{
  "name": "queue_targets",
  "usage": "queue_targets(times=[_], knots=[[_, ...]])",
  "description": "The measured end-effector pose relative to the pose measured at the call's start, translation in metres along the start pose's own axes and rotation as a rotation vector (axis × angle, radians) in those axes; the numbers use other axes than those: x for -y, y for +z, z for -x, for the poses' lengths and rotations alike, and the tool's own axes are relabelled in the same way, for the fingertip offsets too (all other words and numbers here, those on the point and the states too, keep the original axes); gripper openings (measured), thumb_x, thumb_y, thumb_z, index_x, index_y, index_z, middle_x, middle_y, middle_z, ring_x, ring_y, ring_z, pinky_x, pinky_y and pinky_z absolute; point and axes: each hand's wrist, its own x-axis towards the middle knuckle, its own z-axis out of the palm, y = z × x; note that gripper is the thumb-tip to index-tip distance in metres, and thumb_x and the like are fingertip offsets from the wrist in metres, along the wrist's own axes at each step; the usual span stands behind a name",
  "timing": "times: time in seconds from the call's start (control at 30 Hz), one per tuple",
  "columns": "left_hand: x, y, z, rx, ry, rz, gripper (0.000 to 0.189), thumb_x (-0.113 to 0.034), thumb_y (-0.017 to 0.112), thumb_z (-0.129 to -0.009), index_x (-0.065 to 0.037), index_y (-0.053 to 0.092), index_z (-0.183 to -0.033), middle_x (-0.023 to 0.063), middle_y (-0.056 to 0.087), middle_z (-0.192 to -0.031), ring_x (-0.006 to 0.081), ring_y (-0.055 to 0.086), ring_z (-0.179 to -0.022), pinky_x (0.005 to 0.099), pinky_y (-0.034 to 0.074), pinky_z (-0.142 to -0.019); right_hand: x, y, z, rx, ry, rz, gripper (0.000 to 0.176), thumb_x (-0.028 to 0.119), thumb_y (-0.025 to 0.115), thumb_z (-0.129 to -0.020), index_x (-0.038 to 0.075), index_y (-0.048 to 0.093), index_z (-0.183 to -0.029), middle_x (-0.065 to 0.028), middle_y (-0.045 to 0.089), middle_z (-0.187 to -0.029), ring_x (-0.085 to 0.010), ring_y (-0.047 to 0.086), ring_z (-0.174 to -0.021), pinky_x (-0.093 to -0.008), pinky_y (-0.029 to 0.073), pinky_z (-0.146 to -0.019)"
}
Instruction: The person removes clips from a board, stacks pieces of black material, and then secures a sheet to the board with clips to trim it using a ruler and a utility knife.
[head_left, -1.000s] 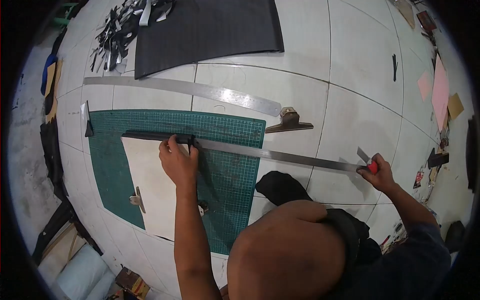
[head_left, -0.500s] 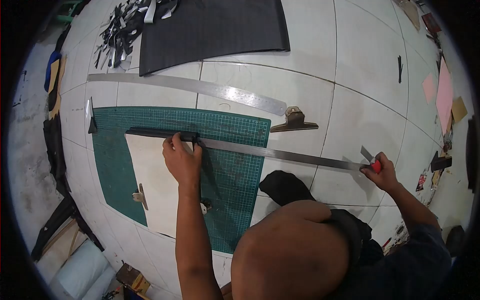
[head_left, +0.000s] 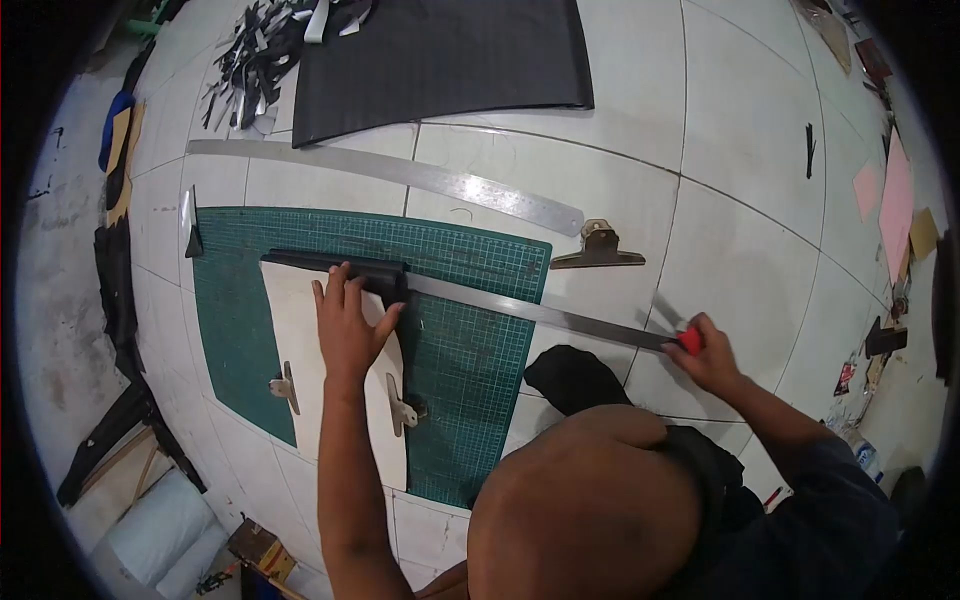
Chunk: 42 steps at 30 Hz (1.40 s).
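My left hand (head_left: 350, 325) lies with spread fingers on a cream panel (head_left: 345, 400), its fingertips at the black folded material (head_left: 335, 263) along the panel's top edge. In my right hand (head_left: 718, 358) are the right end of a steel ruler (head_left: 570, 320) and a red-handled cutter knife (head_left: 690, 339), its blade pointing up and left. The ruler's left end is hidden at the black fold. Metal clips grip both sides of the panel: a left clip (head_left: 287, 388) and a right clip (head_left: 398, 408). Beneath the panel is a green cutting mat (head_left: 465, 400).
A second steel ruler (head_left: 400, 178) lies beyond the mat, with a bulldog clip (head_left: 600, 248) near its right end. Farther off are a black sheet (head_left: 450, 65) and a heap of black and silver scraps (head_left: 255, 70). My foot (head_left: 575, 378) rests beside the mat.
My right hand has moved left with the ruler and knife, and less of the ruler shows outside the black fold. My left fingers have spread and shifted slightly left.
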Motion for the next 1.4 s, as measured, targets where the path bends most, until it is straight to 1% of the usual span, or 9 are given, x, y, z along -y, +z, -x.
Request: queue_targets(times=[0.13,0.17,0.3,0.4,0.43,0.53,0.73,1.13,1.4], knots=[[0.019,-0.041,0.004,0.046,0.212,-0.005,0.057,-0.050,0.077,-0.077,0.002,0.062,-0.095,0.0263,0.063,-0.109,0.0430,0.056,-0.118,0.0576,0.031,-0.114,0.063,0.041,-0.031,0.150,-0.020,-0.029,0.042,0.035,0.074,-0.085,0.005,0.050,-0.101,-0.0224,0.065,-0.083,-0.0450,0.065,-0.078,-0.0487,0.050,-0.068],[0.016,-0.062,0.001,0.086,0.241,-0.051,0.059,-0.056,0.071,-0.081,0.002,0.062,-0.089,0.0236,0.067,-0.093,0.0406,0.065,-0.101,0.0519,0.047,-0.100,0.076,0.054,-0.039,0.155,-0.048,-0.056,0.041,0.034,0.072,-0.086,0.005,0.049,-0.103,-0.0232,0.065,-0.085,-0.0454,0.065,-0.080,-0.0498,0.050,-0.070],[-0.009,-0.122,-0.008,0.754,-0.346,-0.223,0.063,-0.064,0.053,-0.091,-0.001,0.063,-0.095,0.0198,0.069,-0.084,0.0353,0.069,-0.085,0.0450,0.052,-0.067,0.134,0.095,-0.072,0.169,-0.145,-0.090,0.037,0.029,0.067,-0.090,0.005,0.045,-0.108,-0.0247,0.066,-0.087,-0.0460,0.065,-0.083,-0.0522,0.050,-0.071],[0.013,-0.096,0.021,0.781,-0.478,-0.276,0.064,-0.061,0.048,-0.095,-0.001,0.059,-0.114,0.0201,0.070,-0.086,0.0366,0.069,-0.087,0.0457,0.053,-0.073,0.173,0.111,-0.095,0.197,-0.212,-0.169,0.034,0.026,0.065,-0.092,0.004,0.044,-0.109,-0.0256,0.066,-0.088,-0.0467,0.065,-0.084,-0.0543,0.050,-0.072],[0.023,-0.079,0.032,0.828,-0.531,-0.298,0.068,-0.052,0.058,-0.093,-0.001,0.048,-0.136,0.0227,0.070,-0.095,0.0397,0.068,-0.097,0.0469,0.053,-0.081,0.187,0.119,-0.104,0.198,-0.207,-0.168,0.034,0.025,0.065,-0.092,0.004,0.044,-0.109,-0.0259,0.066,-0.088,-0.0469,0.065,-0.084,-0.0546,0.050,-0.072],[0.025,-0.039,0.035,0.879,-0.719,-0.231,0.073,-0.044,0.066,-0.090,0.001,0.040,-0.142,0.0239,0.062,-0.123,0.0368,0.064,-0.109,0.0467,0.053,-0.088,0.219,0.139,-0.132,0.188,-0.201,-0.171,0.034,0.023,0.065,-0.091,0.004,0.043,-0.109,-0.0267,0.066,-0.088,-0.0477,0.065,-0.085,-0.0553,0.049,-0.072],[0.040,0.058,0.040,0.122,-0.736,0.301,0.089,-0.040,0.071,-0.086,-0.001,0.027,-0.152,0.0245,0.024,-0.157,0.0421,0.037,-0.139,0.0461,0.040,-0.109,0.241,0.160,-0.149,0.130,-0.213,-0.197,0.034,0.021,0.067,-0.089,0.004,0.043,-0.106,-0.0264,0.066,-0.086,-0.0484,0.064,-0.084,-0.0558,0.049,-0.071],[0.006,0.025,-0.003,0.366,-0.915,0.273,0.104,-0.055,0.072,-0.082,-0.015,0.014,-0.159,0.0202,0.017,-0.161,0.0406,0.028,-0.144,0.0530,0.040,-0.109,0.250,0.159,-0.148,0.123,-0.096,-0.161,0.036,0.025,0.068,-0.091,0.003,0.047,-0.110,-0.0259,0.067,-0.092,-0.0469,0.066,-0.088,-0.0512,0.051,-0.074],[0.004,0.026,-0.014,0.477,-0.974,0.261,0.123,-0.065,0.077,-0.071,-0.012,0.009,-0.159,0.0217,0.010,-0.161,0.0438,0.016,-0.147,0.0569,0.039,-0.108,0.251,0.153,-0.149,0.136,-0.140,-0.156,0.035,0.025,0.068,-0.091,0.003,0.046,-0.108,-0.0254,0.067,-0.089,-0.0450,0.067,-0.086,-0.0496,0.051,-0.073]])
